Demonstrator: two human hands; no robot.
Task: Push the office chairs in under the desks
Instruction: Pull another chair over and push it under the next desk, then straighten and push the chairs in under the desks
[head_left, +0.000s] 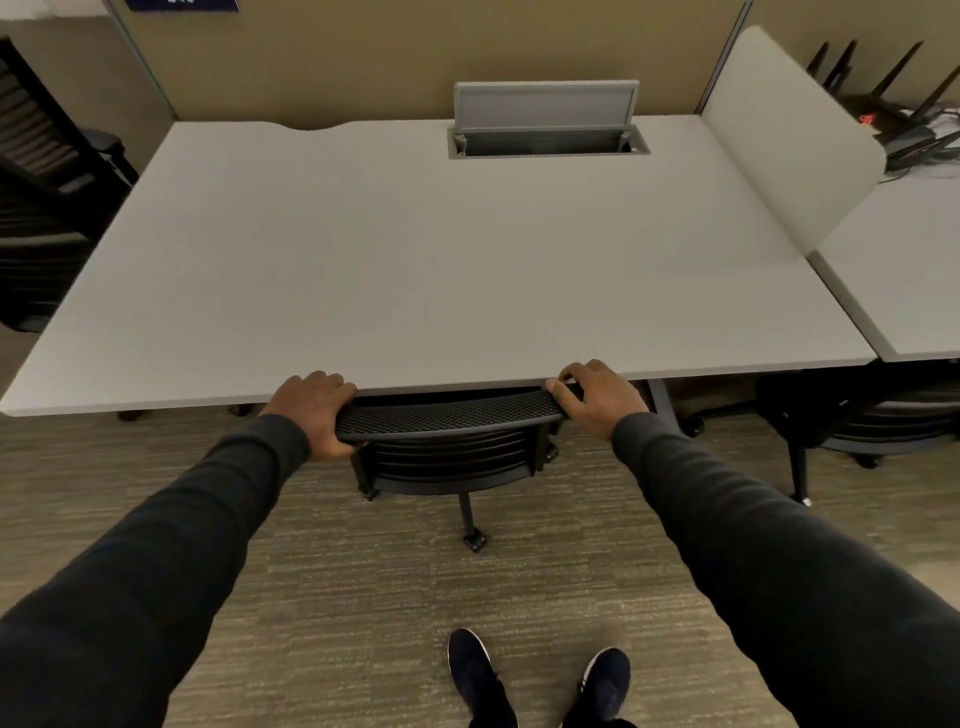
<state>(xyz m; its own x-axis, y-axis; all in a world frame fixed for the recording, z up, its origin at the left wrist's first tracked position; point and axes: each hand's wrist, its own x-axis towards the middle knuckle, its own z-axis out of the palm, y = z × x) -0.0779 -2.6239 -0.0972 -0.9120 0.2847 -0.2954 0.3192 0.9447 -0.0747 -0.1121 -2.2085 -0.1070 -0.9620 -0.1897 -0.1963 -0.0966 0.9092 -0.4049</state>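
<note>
A black mesh-backed office chair (447, 415) stands tucked beneath the front edge of a grey desk (415, 260); only the top of its backrest and one caster leg show. My left hand (314, 410) grips the left end of the backrest's top rail. My right hand (597, 397) holds the right end, fingers curled over it. The seat is hidden below the desktop.
A second black chair (857, 415) sits under the neighbouring desk (904, 270) on the right, past a white divider panel (789, 135). Another dark chair (41, 197) stands at the left. An open cable hatch (545, 130) is at the desk's back. My shoes (540, 675) are on carpet.
</note>
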